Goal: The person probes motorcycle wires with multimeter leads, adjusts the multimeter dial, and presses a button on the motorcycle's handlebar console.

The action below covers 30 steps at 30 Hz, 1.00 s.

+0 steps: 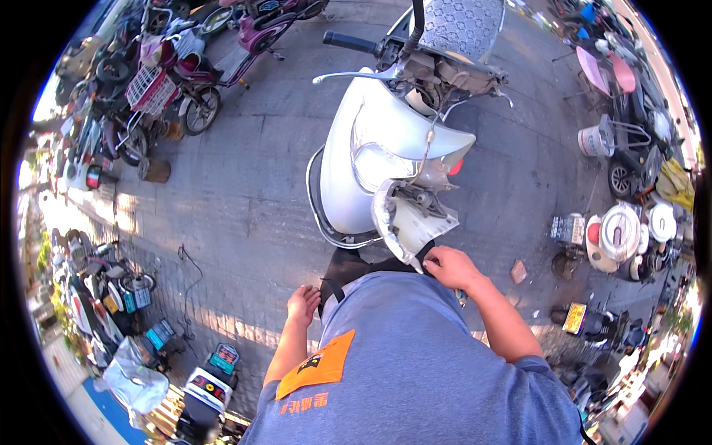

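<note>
A silver-white scooter (345, 156) stands in front of me, its handlebar area stripped of covers and its wiring and brackets exposed. From its front hangs a loose white headlight cover (426, 219), tilted, with a cable running up from it to the handlebar. My right hand (449, 265) is closed at the lower tip of this cover; its fingertips are partly hidden. Beside my left hip, my left hand (304, 302) holds nothing, its fingers loosely extended. The scooter's brake lever (352, 76) and black grip (348, 41) point to the left.
Parked scooters, one with a white basket (152, 90), line the far left. More vehicles stand at the lower left and on the right, near a white bucket (595, 139) and pink chairs (593, 70). A wooden stump (154, 170) and a brick piece (518, 271) sit on the pavement.
</note>
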{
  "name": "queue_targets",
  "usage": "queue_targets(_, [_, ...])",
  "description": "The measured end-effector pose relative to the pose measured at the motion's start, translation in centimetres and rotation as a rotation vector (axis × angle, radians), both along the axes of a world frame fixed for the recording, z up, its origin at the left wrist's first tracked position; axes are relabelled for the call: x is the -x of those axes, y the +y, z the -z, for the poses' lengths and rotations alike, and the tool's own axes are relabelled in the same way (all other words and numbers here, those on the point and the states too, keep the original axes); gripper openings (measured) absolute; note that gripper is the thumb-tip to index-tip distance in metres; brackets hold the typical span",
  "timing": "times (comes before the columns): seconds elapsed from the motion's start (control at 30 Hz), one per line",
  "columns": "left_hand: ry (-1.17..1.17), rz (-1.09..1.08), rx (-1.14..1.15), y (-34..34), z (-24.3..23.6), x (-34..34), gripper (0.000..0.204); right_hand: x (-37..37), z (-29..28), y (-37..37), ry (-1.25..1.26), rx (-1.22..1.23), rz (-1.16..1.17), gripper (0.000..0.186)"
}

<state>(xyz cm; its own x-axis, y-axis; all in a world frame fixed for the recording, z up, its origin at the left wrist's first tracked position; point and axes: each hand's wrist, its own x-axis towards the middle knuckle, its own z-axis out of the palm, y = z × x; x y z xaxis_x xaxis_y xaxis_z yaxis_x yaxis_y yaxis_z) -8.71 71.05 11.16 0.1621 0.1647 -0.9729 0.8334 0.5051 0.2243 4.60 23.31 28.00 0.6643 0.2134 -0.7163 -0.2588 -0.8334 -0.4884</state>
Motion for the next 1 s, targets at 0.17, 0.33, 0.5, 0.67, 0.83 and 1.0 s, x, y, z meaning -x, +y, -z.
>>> queue_targets(0.17, [-0.029,0.434,-0.057,7.1,-1.6,-6.3,0.045,2.9,-1.5,7.3,0.065,0.03,0.02,0.035])
queue_targets(0.33, [-0.073,0.586,-0.046,10.0,-2.6,-9.3,0.039,3.4,0.3,13.2,-0.049,-0.092,0.1,0.033])
queue_targets(0.5, [-0.141,0.704,-0.068,10.9,-3.7,-10.1,0.03,2.3,2.6,18.6,-0.036,-0.171,0.127,0.033])
queue_targets(0.67, [-0.311,1.382,-0.45,12.0,-7.7,-13.8,0.037,0.8,5.1,22.4,0.0,-0.114,0.245,0.033])
queue_targets(0.83, [-0.472,1.631,-0.378,16.6,-6.6,-22.5,0.031,-0.3,9.1,27.5,0.044,-0.009,0.374,0.033])
queue_targets(1.0, [-0.356,2.146,-0.418,23.8,-4.2,-33.4,0.043,-3.1,11.3,37.3,0.045,0.006,0.715,0.03])
